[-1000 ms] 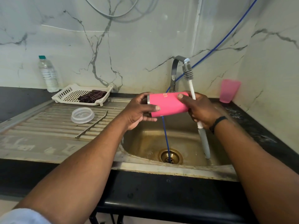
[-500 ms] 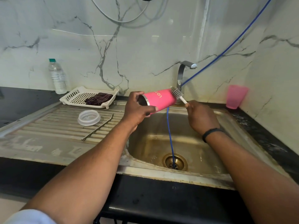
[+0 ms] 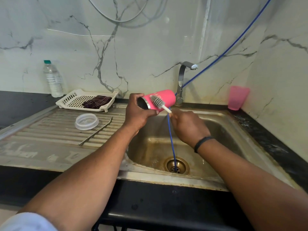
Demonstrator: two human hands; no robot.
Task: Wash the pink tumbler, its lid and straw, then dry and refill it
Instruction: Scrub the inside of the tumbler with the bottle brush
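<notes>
Left hand (image 3: 135,112) grips tumbler (image 3: 162,100) on its side over the sink (image 3: 221,120), mouth toward camera. Right hand (image 3: 187,126) clamps brush (image 3: 157,102) handle; bristles lie on the outer wall. Advice: scrub in short strokes, turn the tumbler, then work inside. Tumbler looks empty. Tray (image 3: 70,99) holds a cloth (image 3: 96,101). Lid (image 3: 86,121) and straw (image 3: 96,130) lie on the drainboard.

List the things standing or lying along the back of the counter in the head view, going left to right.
Water bottle → white basket holding a dark cloth → tap → pink cup.
</notes>
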